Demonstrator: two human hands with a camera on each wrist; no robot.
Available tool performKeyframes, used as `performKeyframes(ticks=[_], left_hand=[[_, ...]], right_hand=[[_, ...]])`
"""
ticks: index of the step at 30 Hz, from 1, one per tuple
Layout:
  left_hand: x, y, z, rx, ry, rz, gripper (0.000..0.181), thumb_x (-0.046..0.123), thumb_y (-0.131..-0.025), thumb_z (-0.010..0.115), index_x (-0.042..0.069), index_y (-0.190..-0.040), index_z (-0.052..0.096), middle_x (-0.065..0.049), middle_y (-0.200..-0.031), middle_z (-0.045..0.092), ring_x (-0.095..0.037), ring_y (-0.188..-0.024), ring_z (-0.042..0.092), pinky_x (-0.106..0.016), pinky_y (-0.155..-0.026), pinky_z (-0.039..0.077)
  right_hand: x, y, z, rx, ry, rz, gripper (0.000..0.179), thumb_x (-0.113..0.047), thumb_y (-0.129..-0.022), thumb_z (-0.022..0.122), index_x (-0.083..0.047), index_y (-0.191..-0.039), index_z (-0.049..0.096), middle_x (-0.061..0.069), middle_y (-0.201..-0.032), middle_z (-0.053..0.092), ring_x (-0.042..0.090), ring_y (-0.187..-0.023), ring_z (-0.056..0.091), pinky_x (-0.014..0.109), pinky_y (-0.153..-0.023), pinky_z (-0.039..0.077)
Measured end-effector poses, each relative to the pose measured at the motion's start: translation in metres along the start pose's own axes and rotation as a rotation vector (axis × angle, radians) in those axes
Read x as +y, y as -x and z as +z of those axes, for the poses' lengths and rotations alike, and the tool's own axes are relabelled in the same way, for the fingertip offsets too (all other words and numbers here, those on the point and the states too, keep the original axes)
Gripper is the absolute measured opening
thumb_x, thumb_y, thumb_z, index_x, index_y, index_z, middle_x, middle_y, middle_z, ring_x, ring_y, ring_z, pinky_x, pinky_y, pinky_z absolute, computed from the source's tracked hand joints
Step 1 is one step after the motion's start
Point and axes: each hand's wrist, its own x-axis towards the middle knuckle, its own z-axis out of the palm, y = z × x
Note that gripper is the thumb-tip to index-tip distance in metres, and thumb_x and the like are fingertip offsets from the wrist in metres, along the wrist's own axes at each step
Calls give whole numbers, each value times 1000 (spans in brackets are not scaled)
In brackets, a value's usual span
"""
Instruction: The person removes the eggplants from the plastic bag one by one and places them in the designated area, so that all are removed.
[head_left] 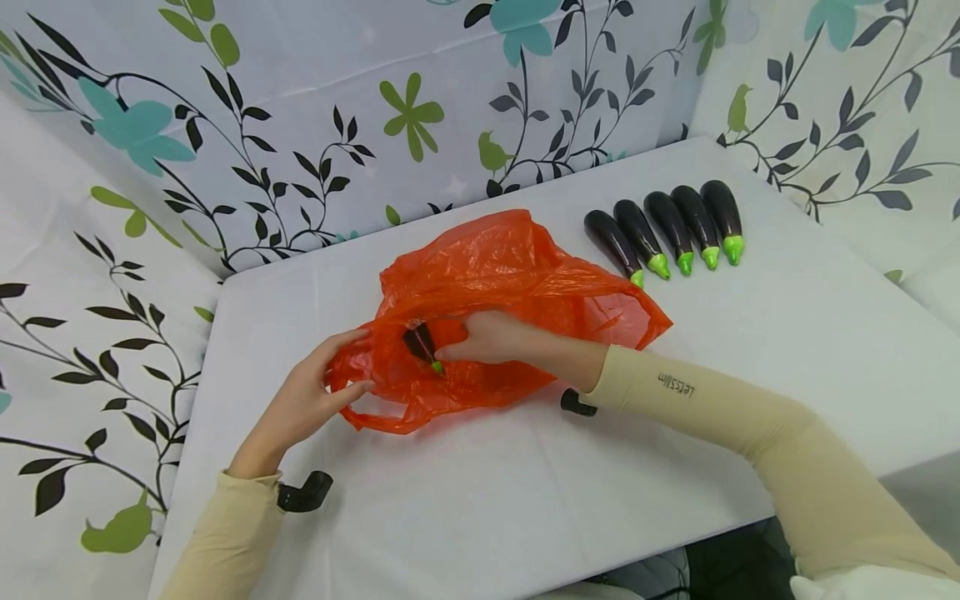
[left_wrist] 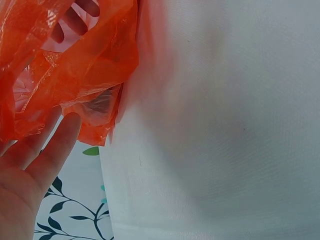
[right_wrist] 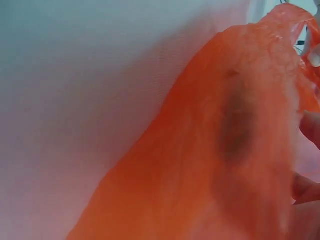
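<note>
An orange plastic bag (head_left: 465,258) lies with its mouth facing the near side. One dark eggplant (head_left: 420,342) with a green stem shows inside the mouth; in the right wrist view only a dark blurred shape shows through the film. My left hand (head_left: 307,396) touches the bag's left edge, thumb and fingers spread around a handle loop; the left wrist view shows its fingers (left_wrist: 62,142) straight against the film. My right hand (head_left: 491,337) reaches into the mouth just right of the eggplant, its fingers (right_wrist: 311,129) parted and partly hidden by the bag.
Several eggplants (head_left: 663,225) lie side by side in a row at the back right, stems toward me. The white table (head_left: 480,500) ends at a near edge at lower right. A patterned curtain (head_left: 300,108) stands behind and at the sides.
</note>
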Motion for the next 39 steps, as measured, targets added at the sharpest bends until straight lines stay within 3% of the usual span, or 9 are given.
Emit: performKeyframes(ticks=[5, 9, 16, 19, 22, 27, 30, 35, 39], left_hand=[[0, 0, 0, -7, 9, -6, 66, 23, -81, 70, 27, -138, 37, 2, -138, 44, -16, -115, 50, -12, -82, 46], [3, 1, 0, -9, -9, -21, 66, 24, -82, 69, 28, -139, 37, 3, -139, 43, -16, -117, 48, -12, -84, 45], [28, 3, -5, -10, -15, -36, 65, 12, -82, 69, 15, -139, 38, -5, -139, 43, -22, -118, 48, -17, -86, 46], [33, 2, -6, -9, -15, -25, 64, 10, -82, 69, 12, -138, 39, -7, -138, 43, -23, -117, 49, -15, -85, 46], [26, 1, -4, -5, -6, -17, 64, 11, -81, 69, 14, -138, 39, -5, -138, 43, -23, -116, 49, -14, -84, 46], [6, -1, 0, -2, -2, -15, 66, 21, -81, 70, 28, -138, 37, 3, -139, 43, -17, -115, 49, -13, -82, 46], [3, -1, 0, -6, -8, -24, 67, 23, -81, 70, 30, -138, 36, 3, -139, 42, -16, -116, 49, -14, -82, 46], [19, 1, -3, -11, -22, -47, 65, 17, -82, 69, 23, -139, 37, -1, -138, 43, -19, -117, 48, -24, -85, 49], [35, 4, -6, -14, -29, -51, 63, 14, -83, 68, 17, -139, 38, -4, -138, 44, -21, -117, 48, -31, -87, 50]], right_hand=[[-1, -11, 7, -10, 4, -2, 63, -43, -77, 71, -34, -133, 42, -9, -129, 44, 12, -115, 37, 40, -102, 36], [-2, -20, 12, 20, -3, -59, 63, -39, -76, 73, -33, -131, 42, -9, -130, 43, 12, -120, 35, 41, -104, 33], [-4, -28, 18, 38, 2, -130, 64, -34, -75, 75, -31, -130, 42, -8, -129, 43, 11, -120, 35, 40, -103, 35], [-5, -30, 21, 37, 7, -150, 64, -34, -75, 75, -30, -130, 41, -8, -129, 43, 10, -120, 34, 40, -103, 35], [-7, -31, 25, 39, 20, -163, 64, -35, -75, 74, -29, -130, 41, -9, -130, 42, 10, -120, 34, 37, -104, 33], [-10, -32, 29, 28, 16, -153, 61, -34, -77, 73, -30, -129, 42, -10, -128, 43, 10, -119, 35, 36, -106, 32], [-10, -32, 31, 25, 12, -150, 57, -33, -79, 72, -29, -128, 44, -11, -127, 44, 9, -118, 36, 36, -107, 32], [-9, -33, 32, 27, 20, -170, 57, -33, -79, 71, -29, -129, 44, -11, -127, 43, 8, -118, 35, 36, -106, 33], [-9, -36, 32, 53, 86, -229, 60, -35, -79, 71, -32, -131, 41, -12, -129, 42, 7, -120, 33, 34, -104, 35]])
